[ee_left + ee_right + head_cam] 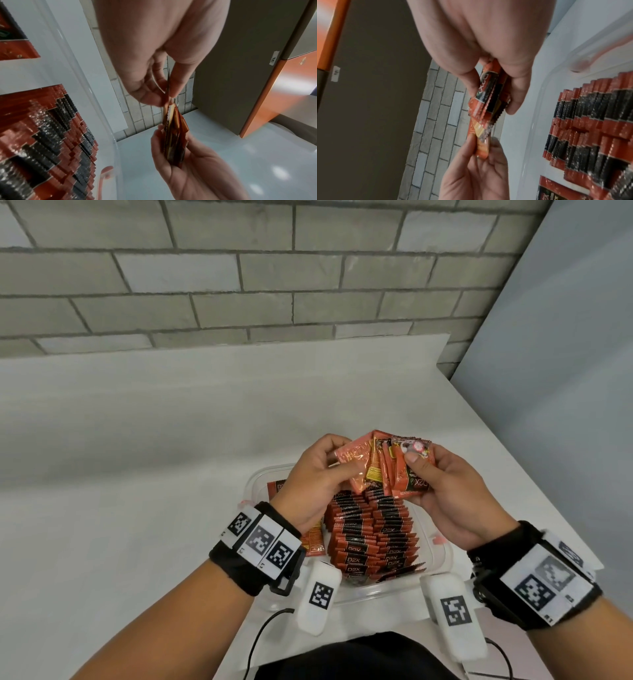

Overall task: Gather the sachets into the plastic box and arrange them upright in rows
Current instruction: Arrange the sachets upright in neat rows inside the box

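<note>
**Both hands clamp a fan of sachets above the box**

Pinched between thumb and fingers, the fan of sachets [387, 462] is held by both hands just above the far end of the plastic box [442, 556]. The right hand [448, 494] grips the thicker part of the bundle, thumb pressed on the front sachet; the left hand [317, 477] pinches the loose outer sachet at the fan's left edge.

Judging by this, the step in hand is squaring a gathered bundle before placing it. The box already holds 2 upright rows [373, 535] of sachets, with a few lying flat [313, 537] under the left wrist.

The next move likely calls for closing the fan into a flush stack, turning it edge-down and lowering it at a row's far end.

Both wrists sit over the box's near end, palms turned inward toward each other, fingers pointing away from the body.
</note>
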### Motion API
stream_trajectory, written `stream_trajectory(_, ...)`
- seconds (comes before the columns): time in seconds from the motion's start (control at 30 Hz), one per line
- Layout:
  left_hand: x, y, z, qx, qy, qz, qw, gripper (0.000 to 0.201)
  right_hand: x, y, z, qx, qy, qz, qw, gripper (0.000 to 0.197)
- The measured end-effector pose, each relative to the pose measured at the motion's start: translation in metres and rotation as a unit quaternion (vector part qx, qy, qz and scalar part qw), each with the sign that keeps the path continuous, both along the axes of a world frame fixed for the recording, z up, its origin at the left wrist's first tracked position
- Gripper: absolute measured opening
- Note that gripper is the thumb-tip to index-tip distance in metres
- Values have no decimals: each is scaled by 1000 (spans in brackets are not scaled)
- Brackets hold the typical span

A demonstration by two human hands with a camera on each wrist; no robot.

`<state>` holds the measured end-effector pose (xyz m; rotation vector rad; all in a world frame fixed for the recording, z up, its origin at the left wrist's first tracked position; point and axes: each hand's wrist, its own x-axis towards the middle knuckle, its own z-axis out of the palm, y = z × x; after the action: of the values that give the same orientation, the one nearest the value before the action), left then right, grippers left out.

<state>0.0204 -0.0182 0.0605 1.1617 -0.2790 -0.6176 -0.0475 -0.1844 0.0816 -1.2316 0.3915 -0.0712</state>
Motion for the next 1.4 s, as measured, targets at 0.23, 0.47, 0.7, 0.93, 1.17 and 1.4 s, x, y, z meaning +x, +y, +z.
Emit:
stream_trajectory(0.23, -2, -6, -2, 36, 2, -43, 998, 15, 1, -2, 2, 35, 11, -1, 999, 41)
stream_trajectory(0.47, -4, -19, 7, -8, 107, -104, 989, 39, 1, 11, 1, 39, -19, 32, 999, 40)
stream_trajectory(0.7, -5, -36, 0, -60, 219, -79, 971, 42, 1, 15, -3, -452, 49, 79, 887, 39)
stream_trajectory(0.93, -2, -37, -3, -92, 222, -112, 964, 13, -14, 15, 16, -564, -108, 195, 795, 108)
stream_trajectory(1.17, -9, -35, 0, -110, 189, -176, 960, 20, -7, 12, 14, -624, -108, 165, 756, 105)
stream_trajectory(1.4, -6, -33, -2, -117, 231, -146, 955, 47, -5, 14, 13, -604, -64, 150, 780, 104)
